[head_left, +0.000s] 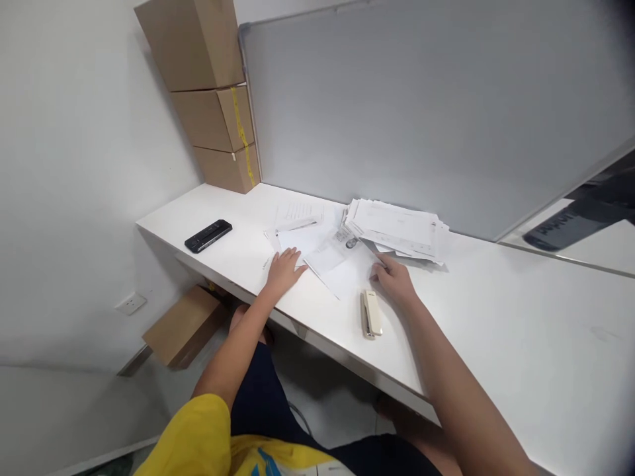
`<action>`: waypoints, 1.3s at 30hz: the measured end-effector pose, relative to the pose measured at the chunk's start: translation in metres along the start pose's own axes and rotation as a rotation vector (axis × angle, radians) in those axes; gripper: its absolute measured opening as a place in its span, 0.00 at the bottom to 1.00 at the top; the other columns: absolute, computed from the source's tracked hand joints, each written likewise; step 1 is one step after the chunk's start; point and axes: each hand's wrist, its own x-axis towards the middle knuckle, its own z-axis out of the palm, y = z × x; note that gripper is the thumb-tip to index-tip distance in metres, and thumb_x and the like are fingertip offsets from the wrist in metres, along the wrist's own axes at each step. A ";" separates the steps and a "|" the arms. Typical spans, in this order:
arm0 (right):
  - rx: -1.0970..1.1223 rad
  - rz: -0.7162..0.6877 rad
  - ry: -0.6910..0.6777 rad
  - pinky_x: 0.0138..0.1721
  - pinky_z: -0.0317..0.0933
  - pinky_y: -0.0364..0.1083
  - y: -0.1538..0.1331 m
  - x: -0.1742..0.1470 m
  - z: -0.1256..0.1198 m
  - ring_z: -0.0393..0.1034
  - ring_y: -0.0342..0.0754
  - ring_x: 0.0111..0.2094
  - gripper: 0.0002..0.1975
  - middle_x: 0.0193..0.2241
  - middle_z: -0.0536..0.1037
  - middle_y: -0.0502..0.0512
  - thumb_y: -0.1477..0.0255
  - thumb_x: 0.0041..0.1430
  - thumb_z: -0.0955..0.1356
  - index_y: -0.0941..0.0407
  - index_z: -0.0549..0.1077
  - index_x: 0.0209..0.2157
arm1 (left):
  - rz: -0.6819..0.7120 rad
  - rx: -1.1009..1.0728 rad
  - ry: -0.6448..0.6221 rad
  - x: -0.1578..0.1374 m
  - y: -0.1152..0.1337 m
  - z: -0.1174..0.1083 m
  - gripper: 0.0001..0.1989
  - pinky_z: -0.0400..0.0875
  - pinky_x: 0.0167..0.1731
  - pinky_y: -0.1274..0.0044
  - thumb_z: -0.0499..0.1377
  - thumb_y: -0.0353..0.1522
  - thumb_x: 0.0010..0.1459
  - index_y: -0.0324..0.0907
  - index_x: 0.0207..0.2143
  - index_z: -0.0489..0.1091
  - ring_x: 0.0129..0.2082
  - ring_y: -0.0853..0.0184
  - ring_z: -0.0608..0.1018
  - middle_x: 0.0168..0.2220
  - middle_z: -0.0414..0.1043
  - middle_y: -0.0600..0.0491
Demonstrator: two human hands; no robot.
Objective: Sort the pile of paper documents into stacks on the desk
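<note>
My left hand (284,272) lies with its fingers stretched over the near edge of some loose paper sheets (305,237). Beside it a printed sheet of paper (330,256) with a dark round picture is tilted up off the table. At that sheet's right edge, my right hand (395,279) has its fingers curled in, pinching the paper. A cream stapler (372,313) rests on the table just below my right hand. Behind that hand sits an uneven stack of printed papers (397,227).
A black phone (208,236) lies on the left of the white table (496,317). Cardboard boxes (218,119) are piled at the back left corner, next to a whiteboard (397,112). Another cardboard box (186,324) is on the floor below, near a wall socket (131,303).
</note>
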 end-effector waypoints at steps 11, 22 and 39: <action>0.072 0.170 0.030 0.33 0.69 0.49 -0.026 -0.008 0.016 0.73 0.51 0.25 0.27 0.20 0.74 0.49 0.73 0.45 0.65 0.58 0.74 0.51 | -0.070 0.141 0.177 -0.001 -0.060 -0.019 0.12 0.67 0.37 0.73 0.49 0.33 0.70 0.39 0.35 0.69 0.37 0.61 0.77 0.35 0.73 0.46; 0.432 0.339 -0.094 0.30 0.74 0.47 -0.034 -0.011 0.024 0.73 0.48 0.24 0.11 0.23 0.77 0.54 0.79 0.40 0.67 0.57 0.75 0.31 | 0.164 -0.186 0.357 -0.021 0.023 0.039 0.14 0.75 0.46 0.72 0.45 0.35 0.71 0.42 0.44 0.69 0.47 0.64 0.79 0.47 0.75 0.46; 0.575 0.136 0.015 0.37 0.69 0.48 -0.011 0.005 0.038 0.75 0.51 0.34 0.16 0.31 0.81 0.52 0.65 0.43 0.74 0.56 0.75 0.35 | 0.332 -0.719 0.206 -0.017 0.041 0.019 0.15 0.51 0.68 0.60 0.55 0.39 0.66 0.45 0.51 0.69 0.71 0.58 0.53 0.64 0.64 0.45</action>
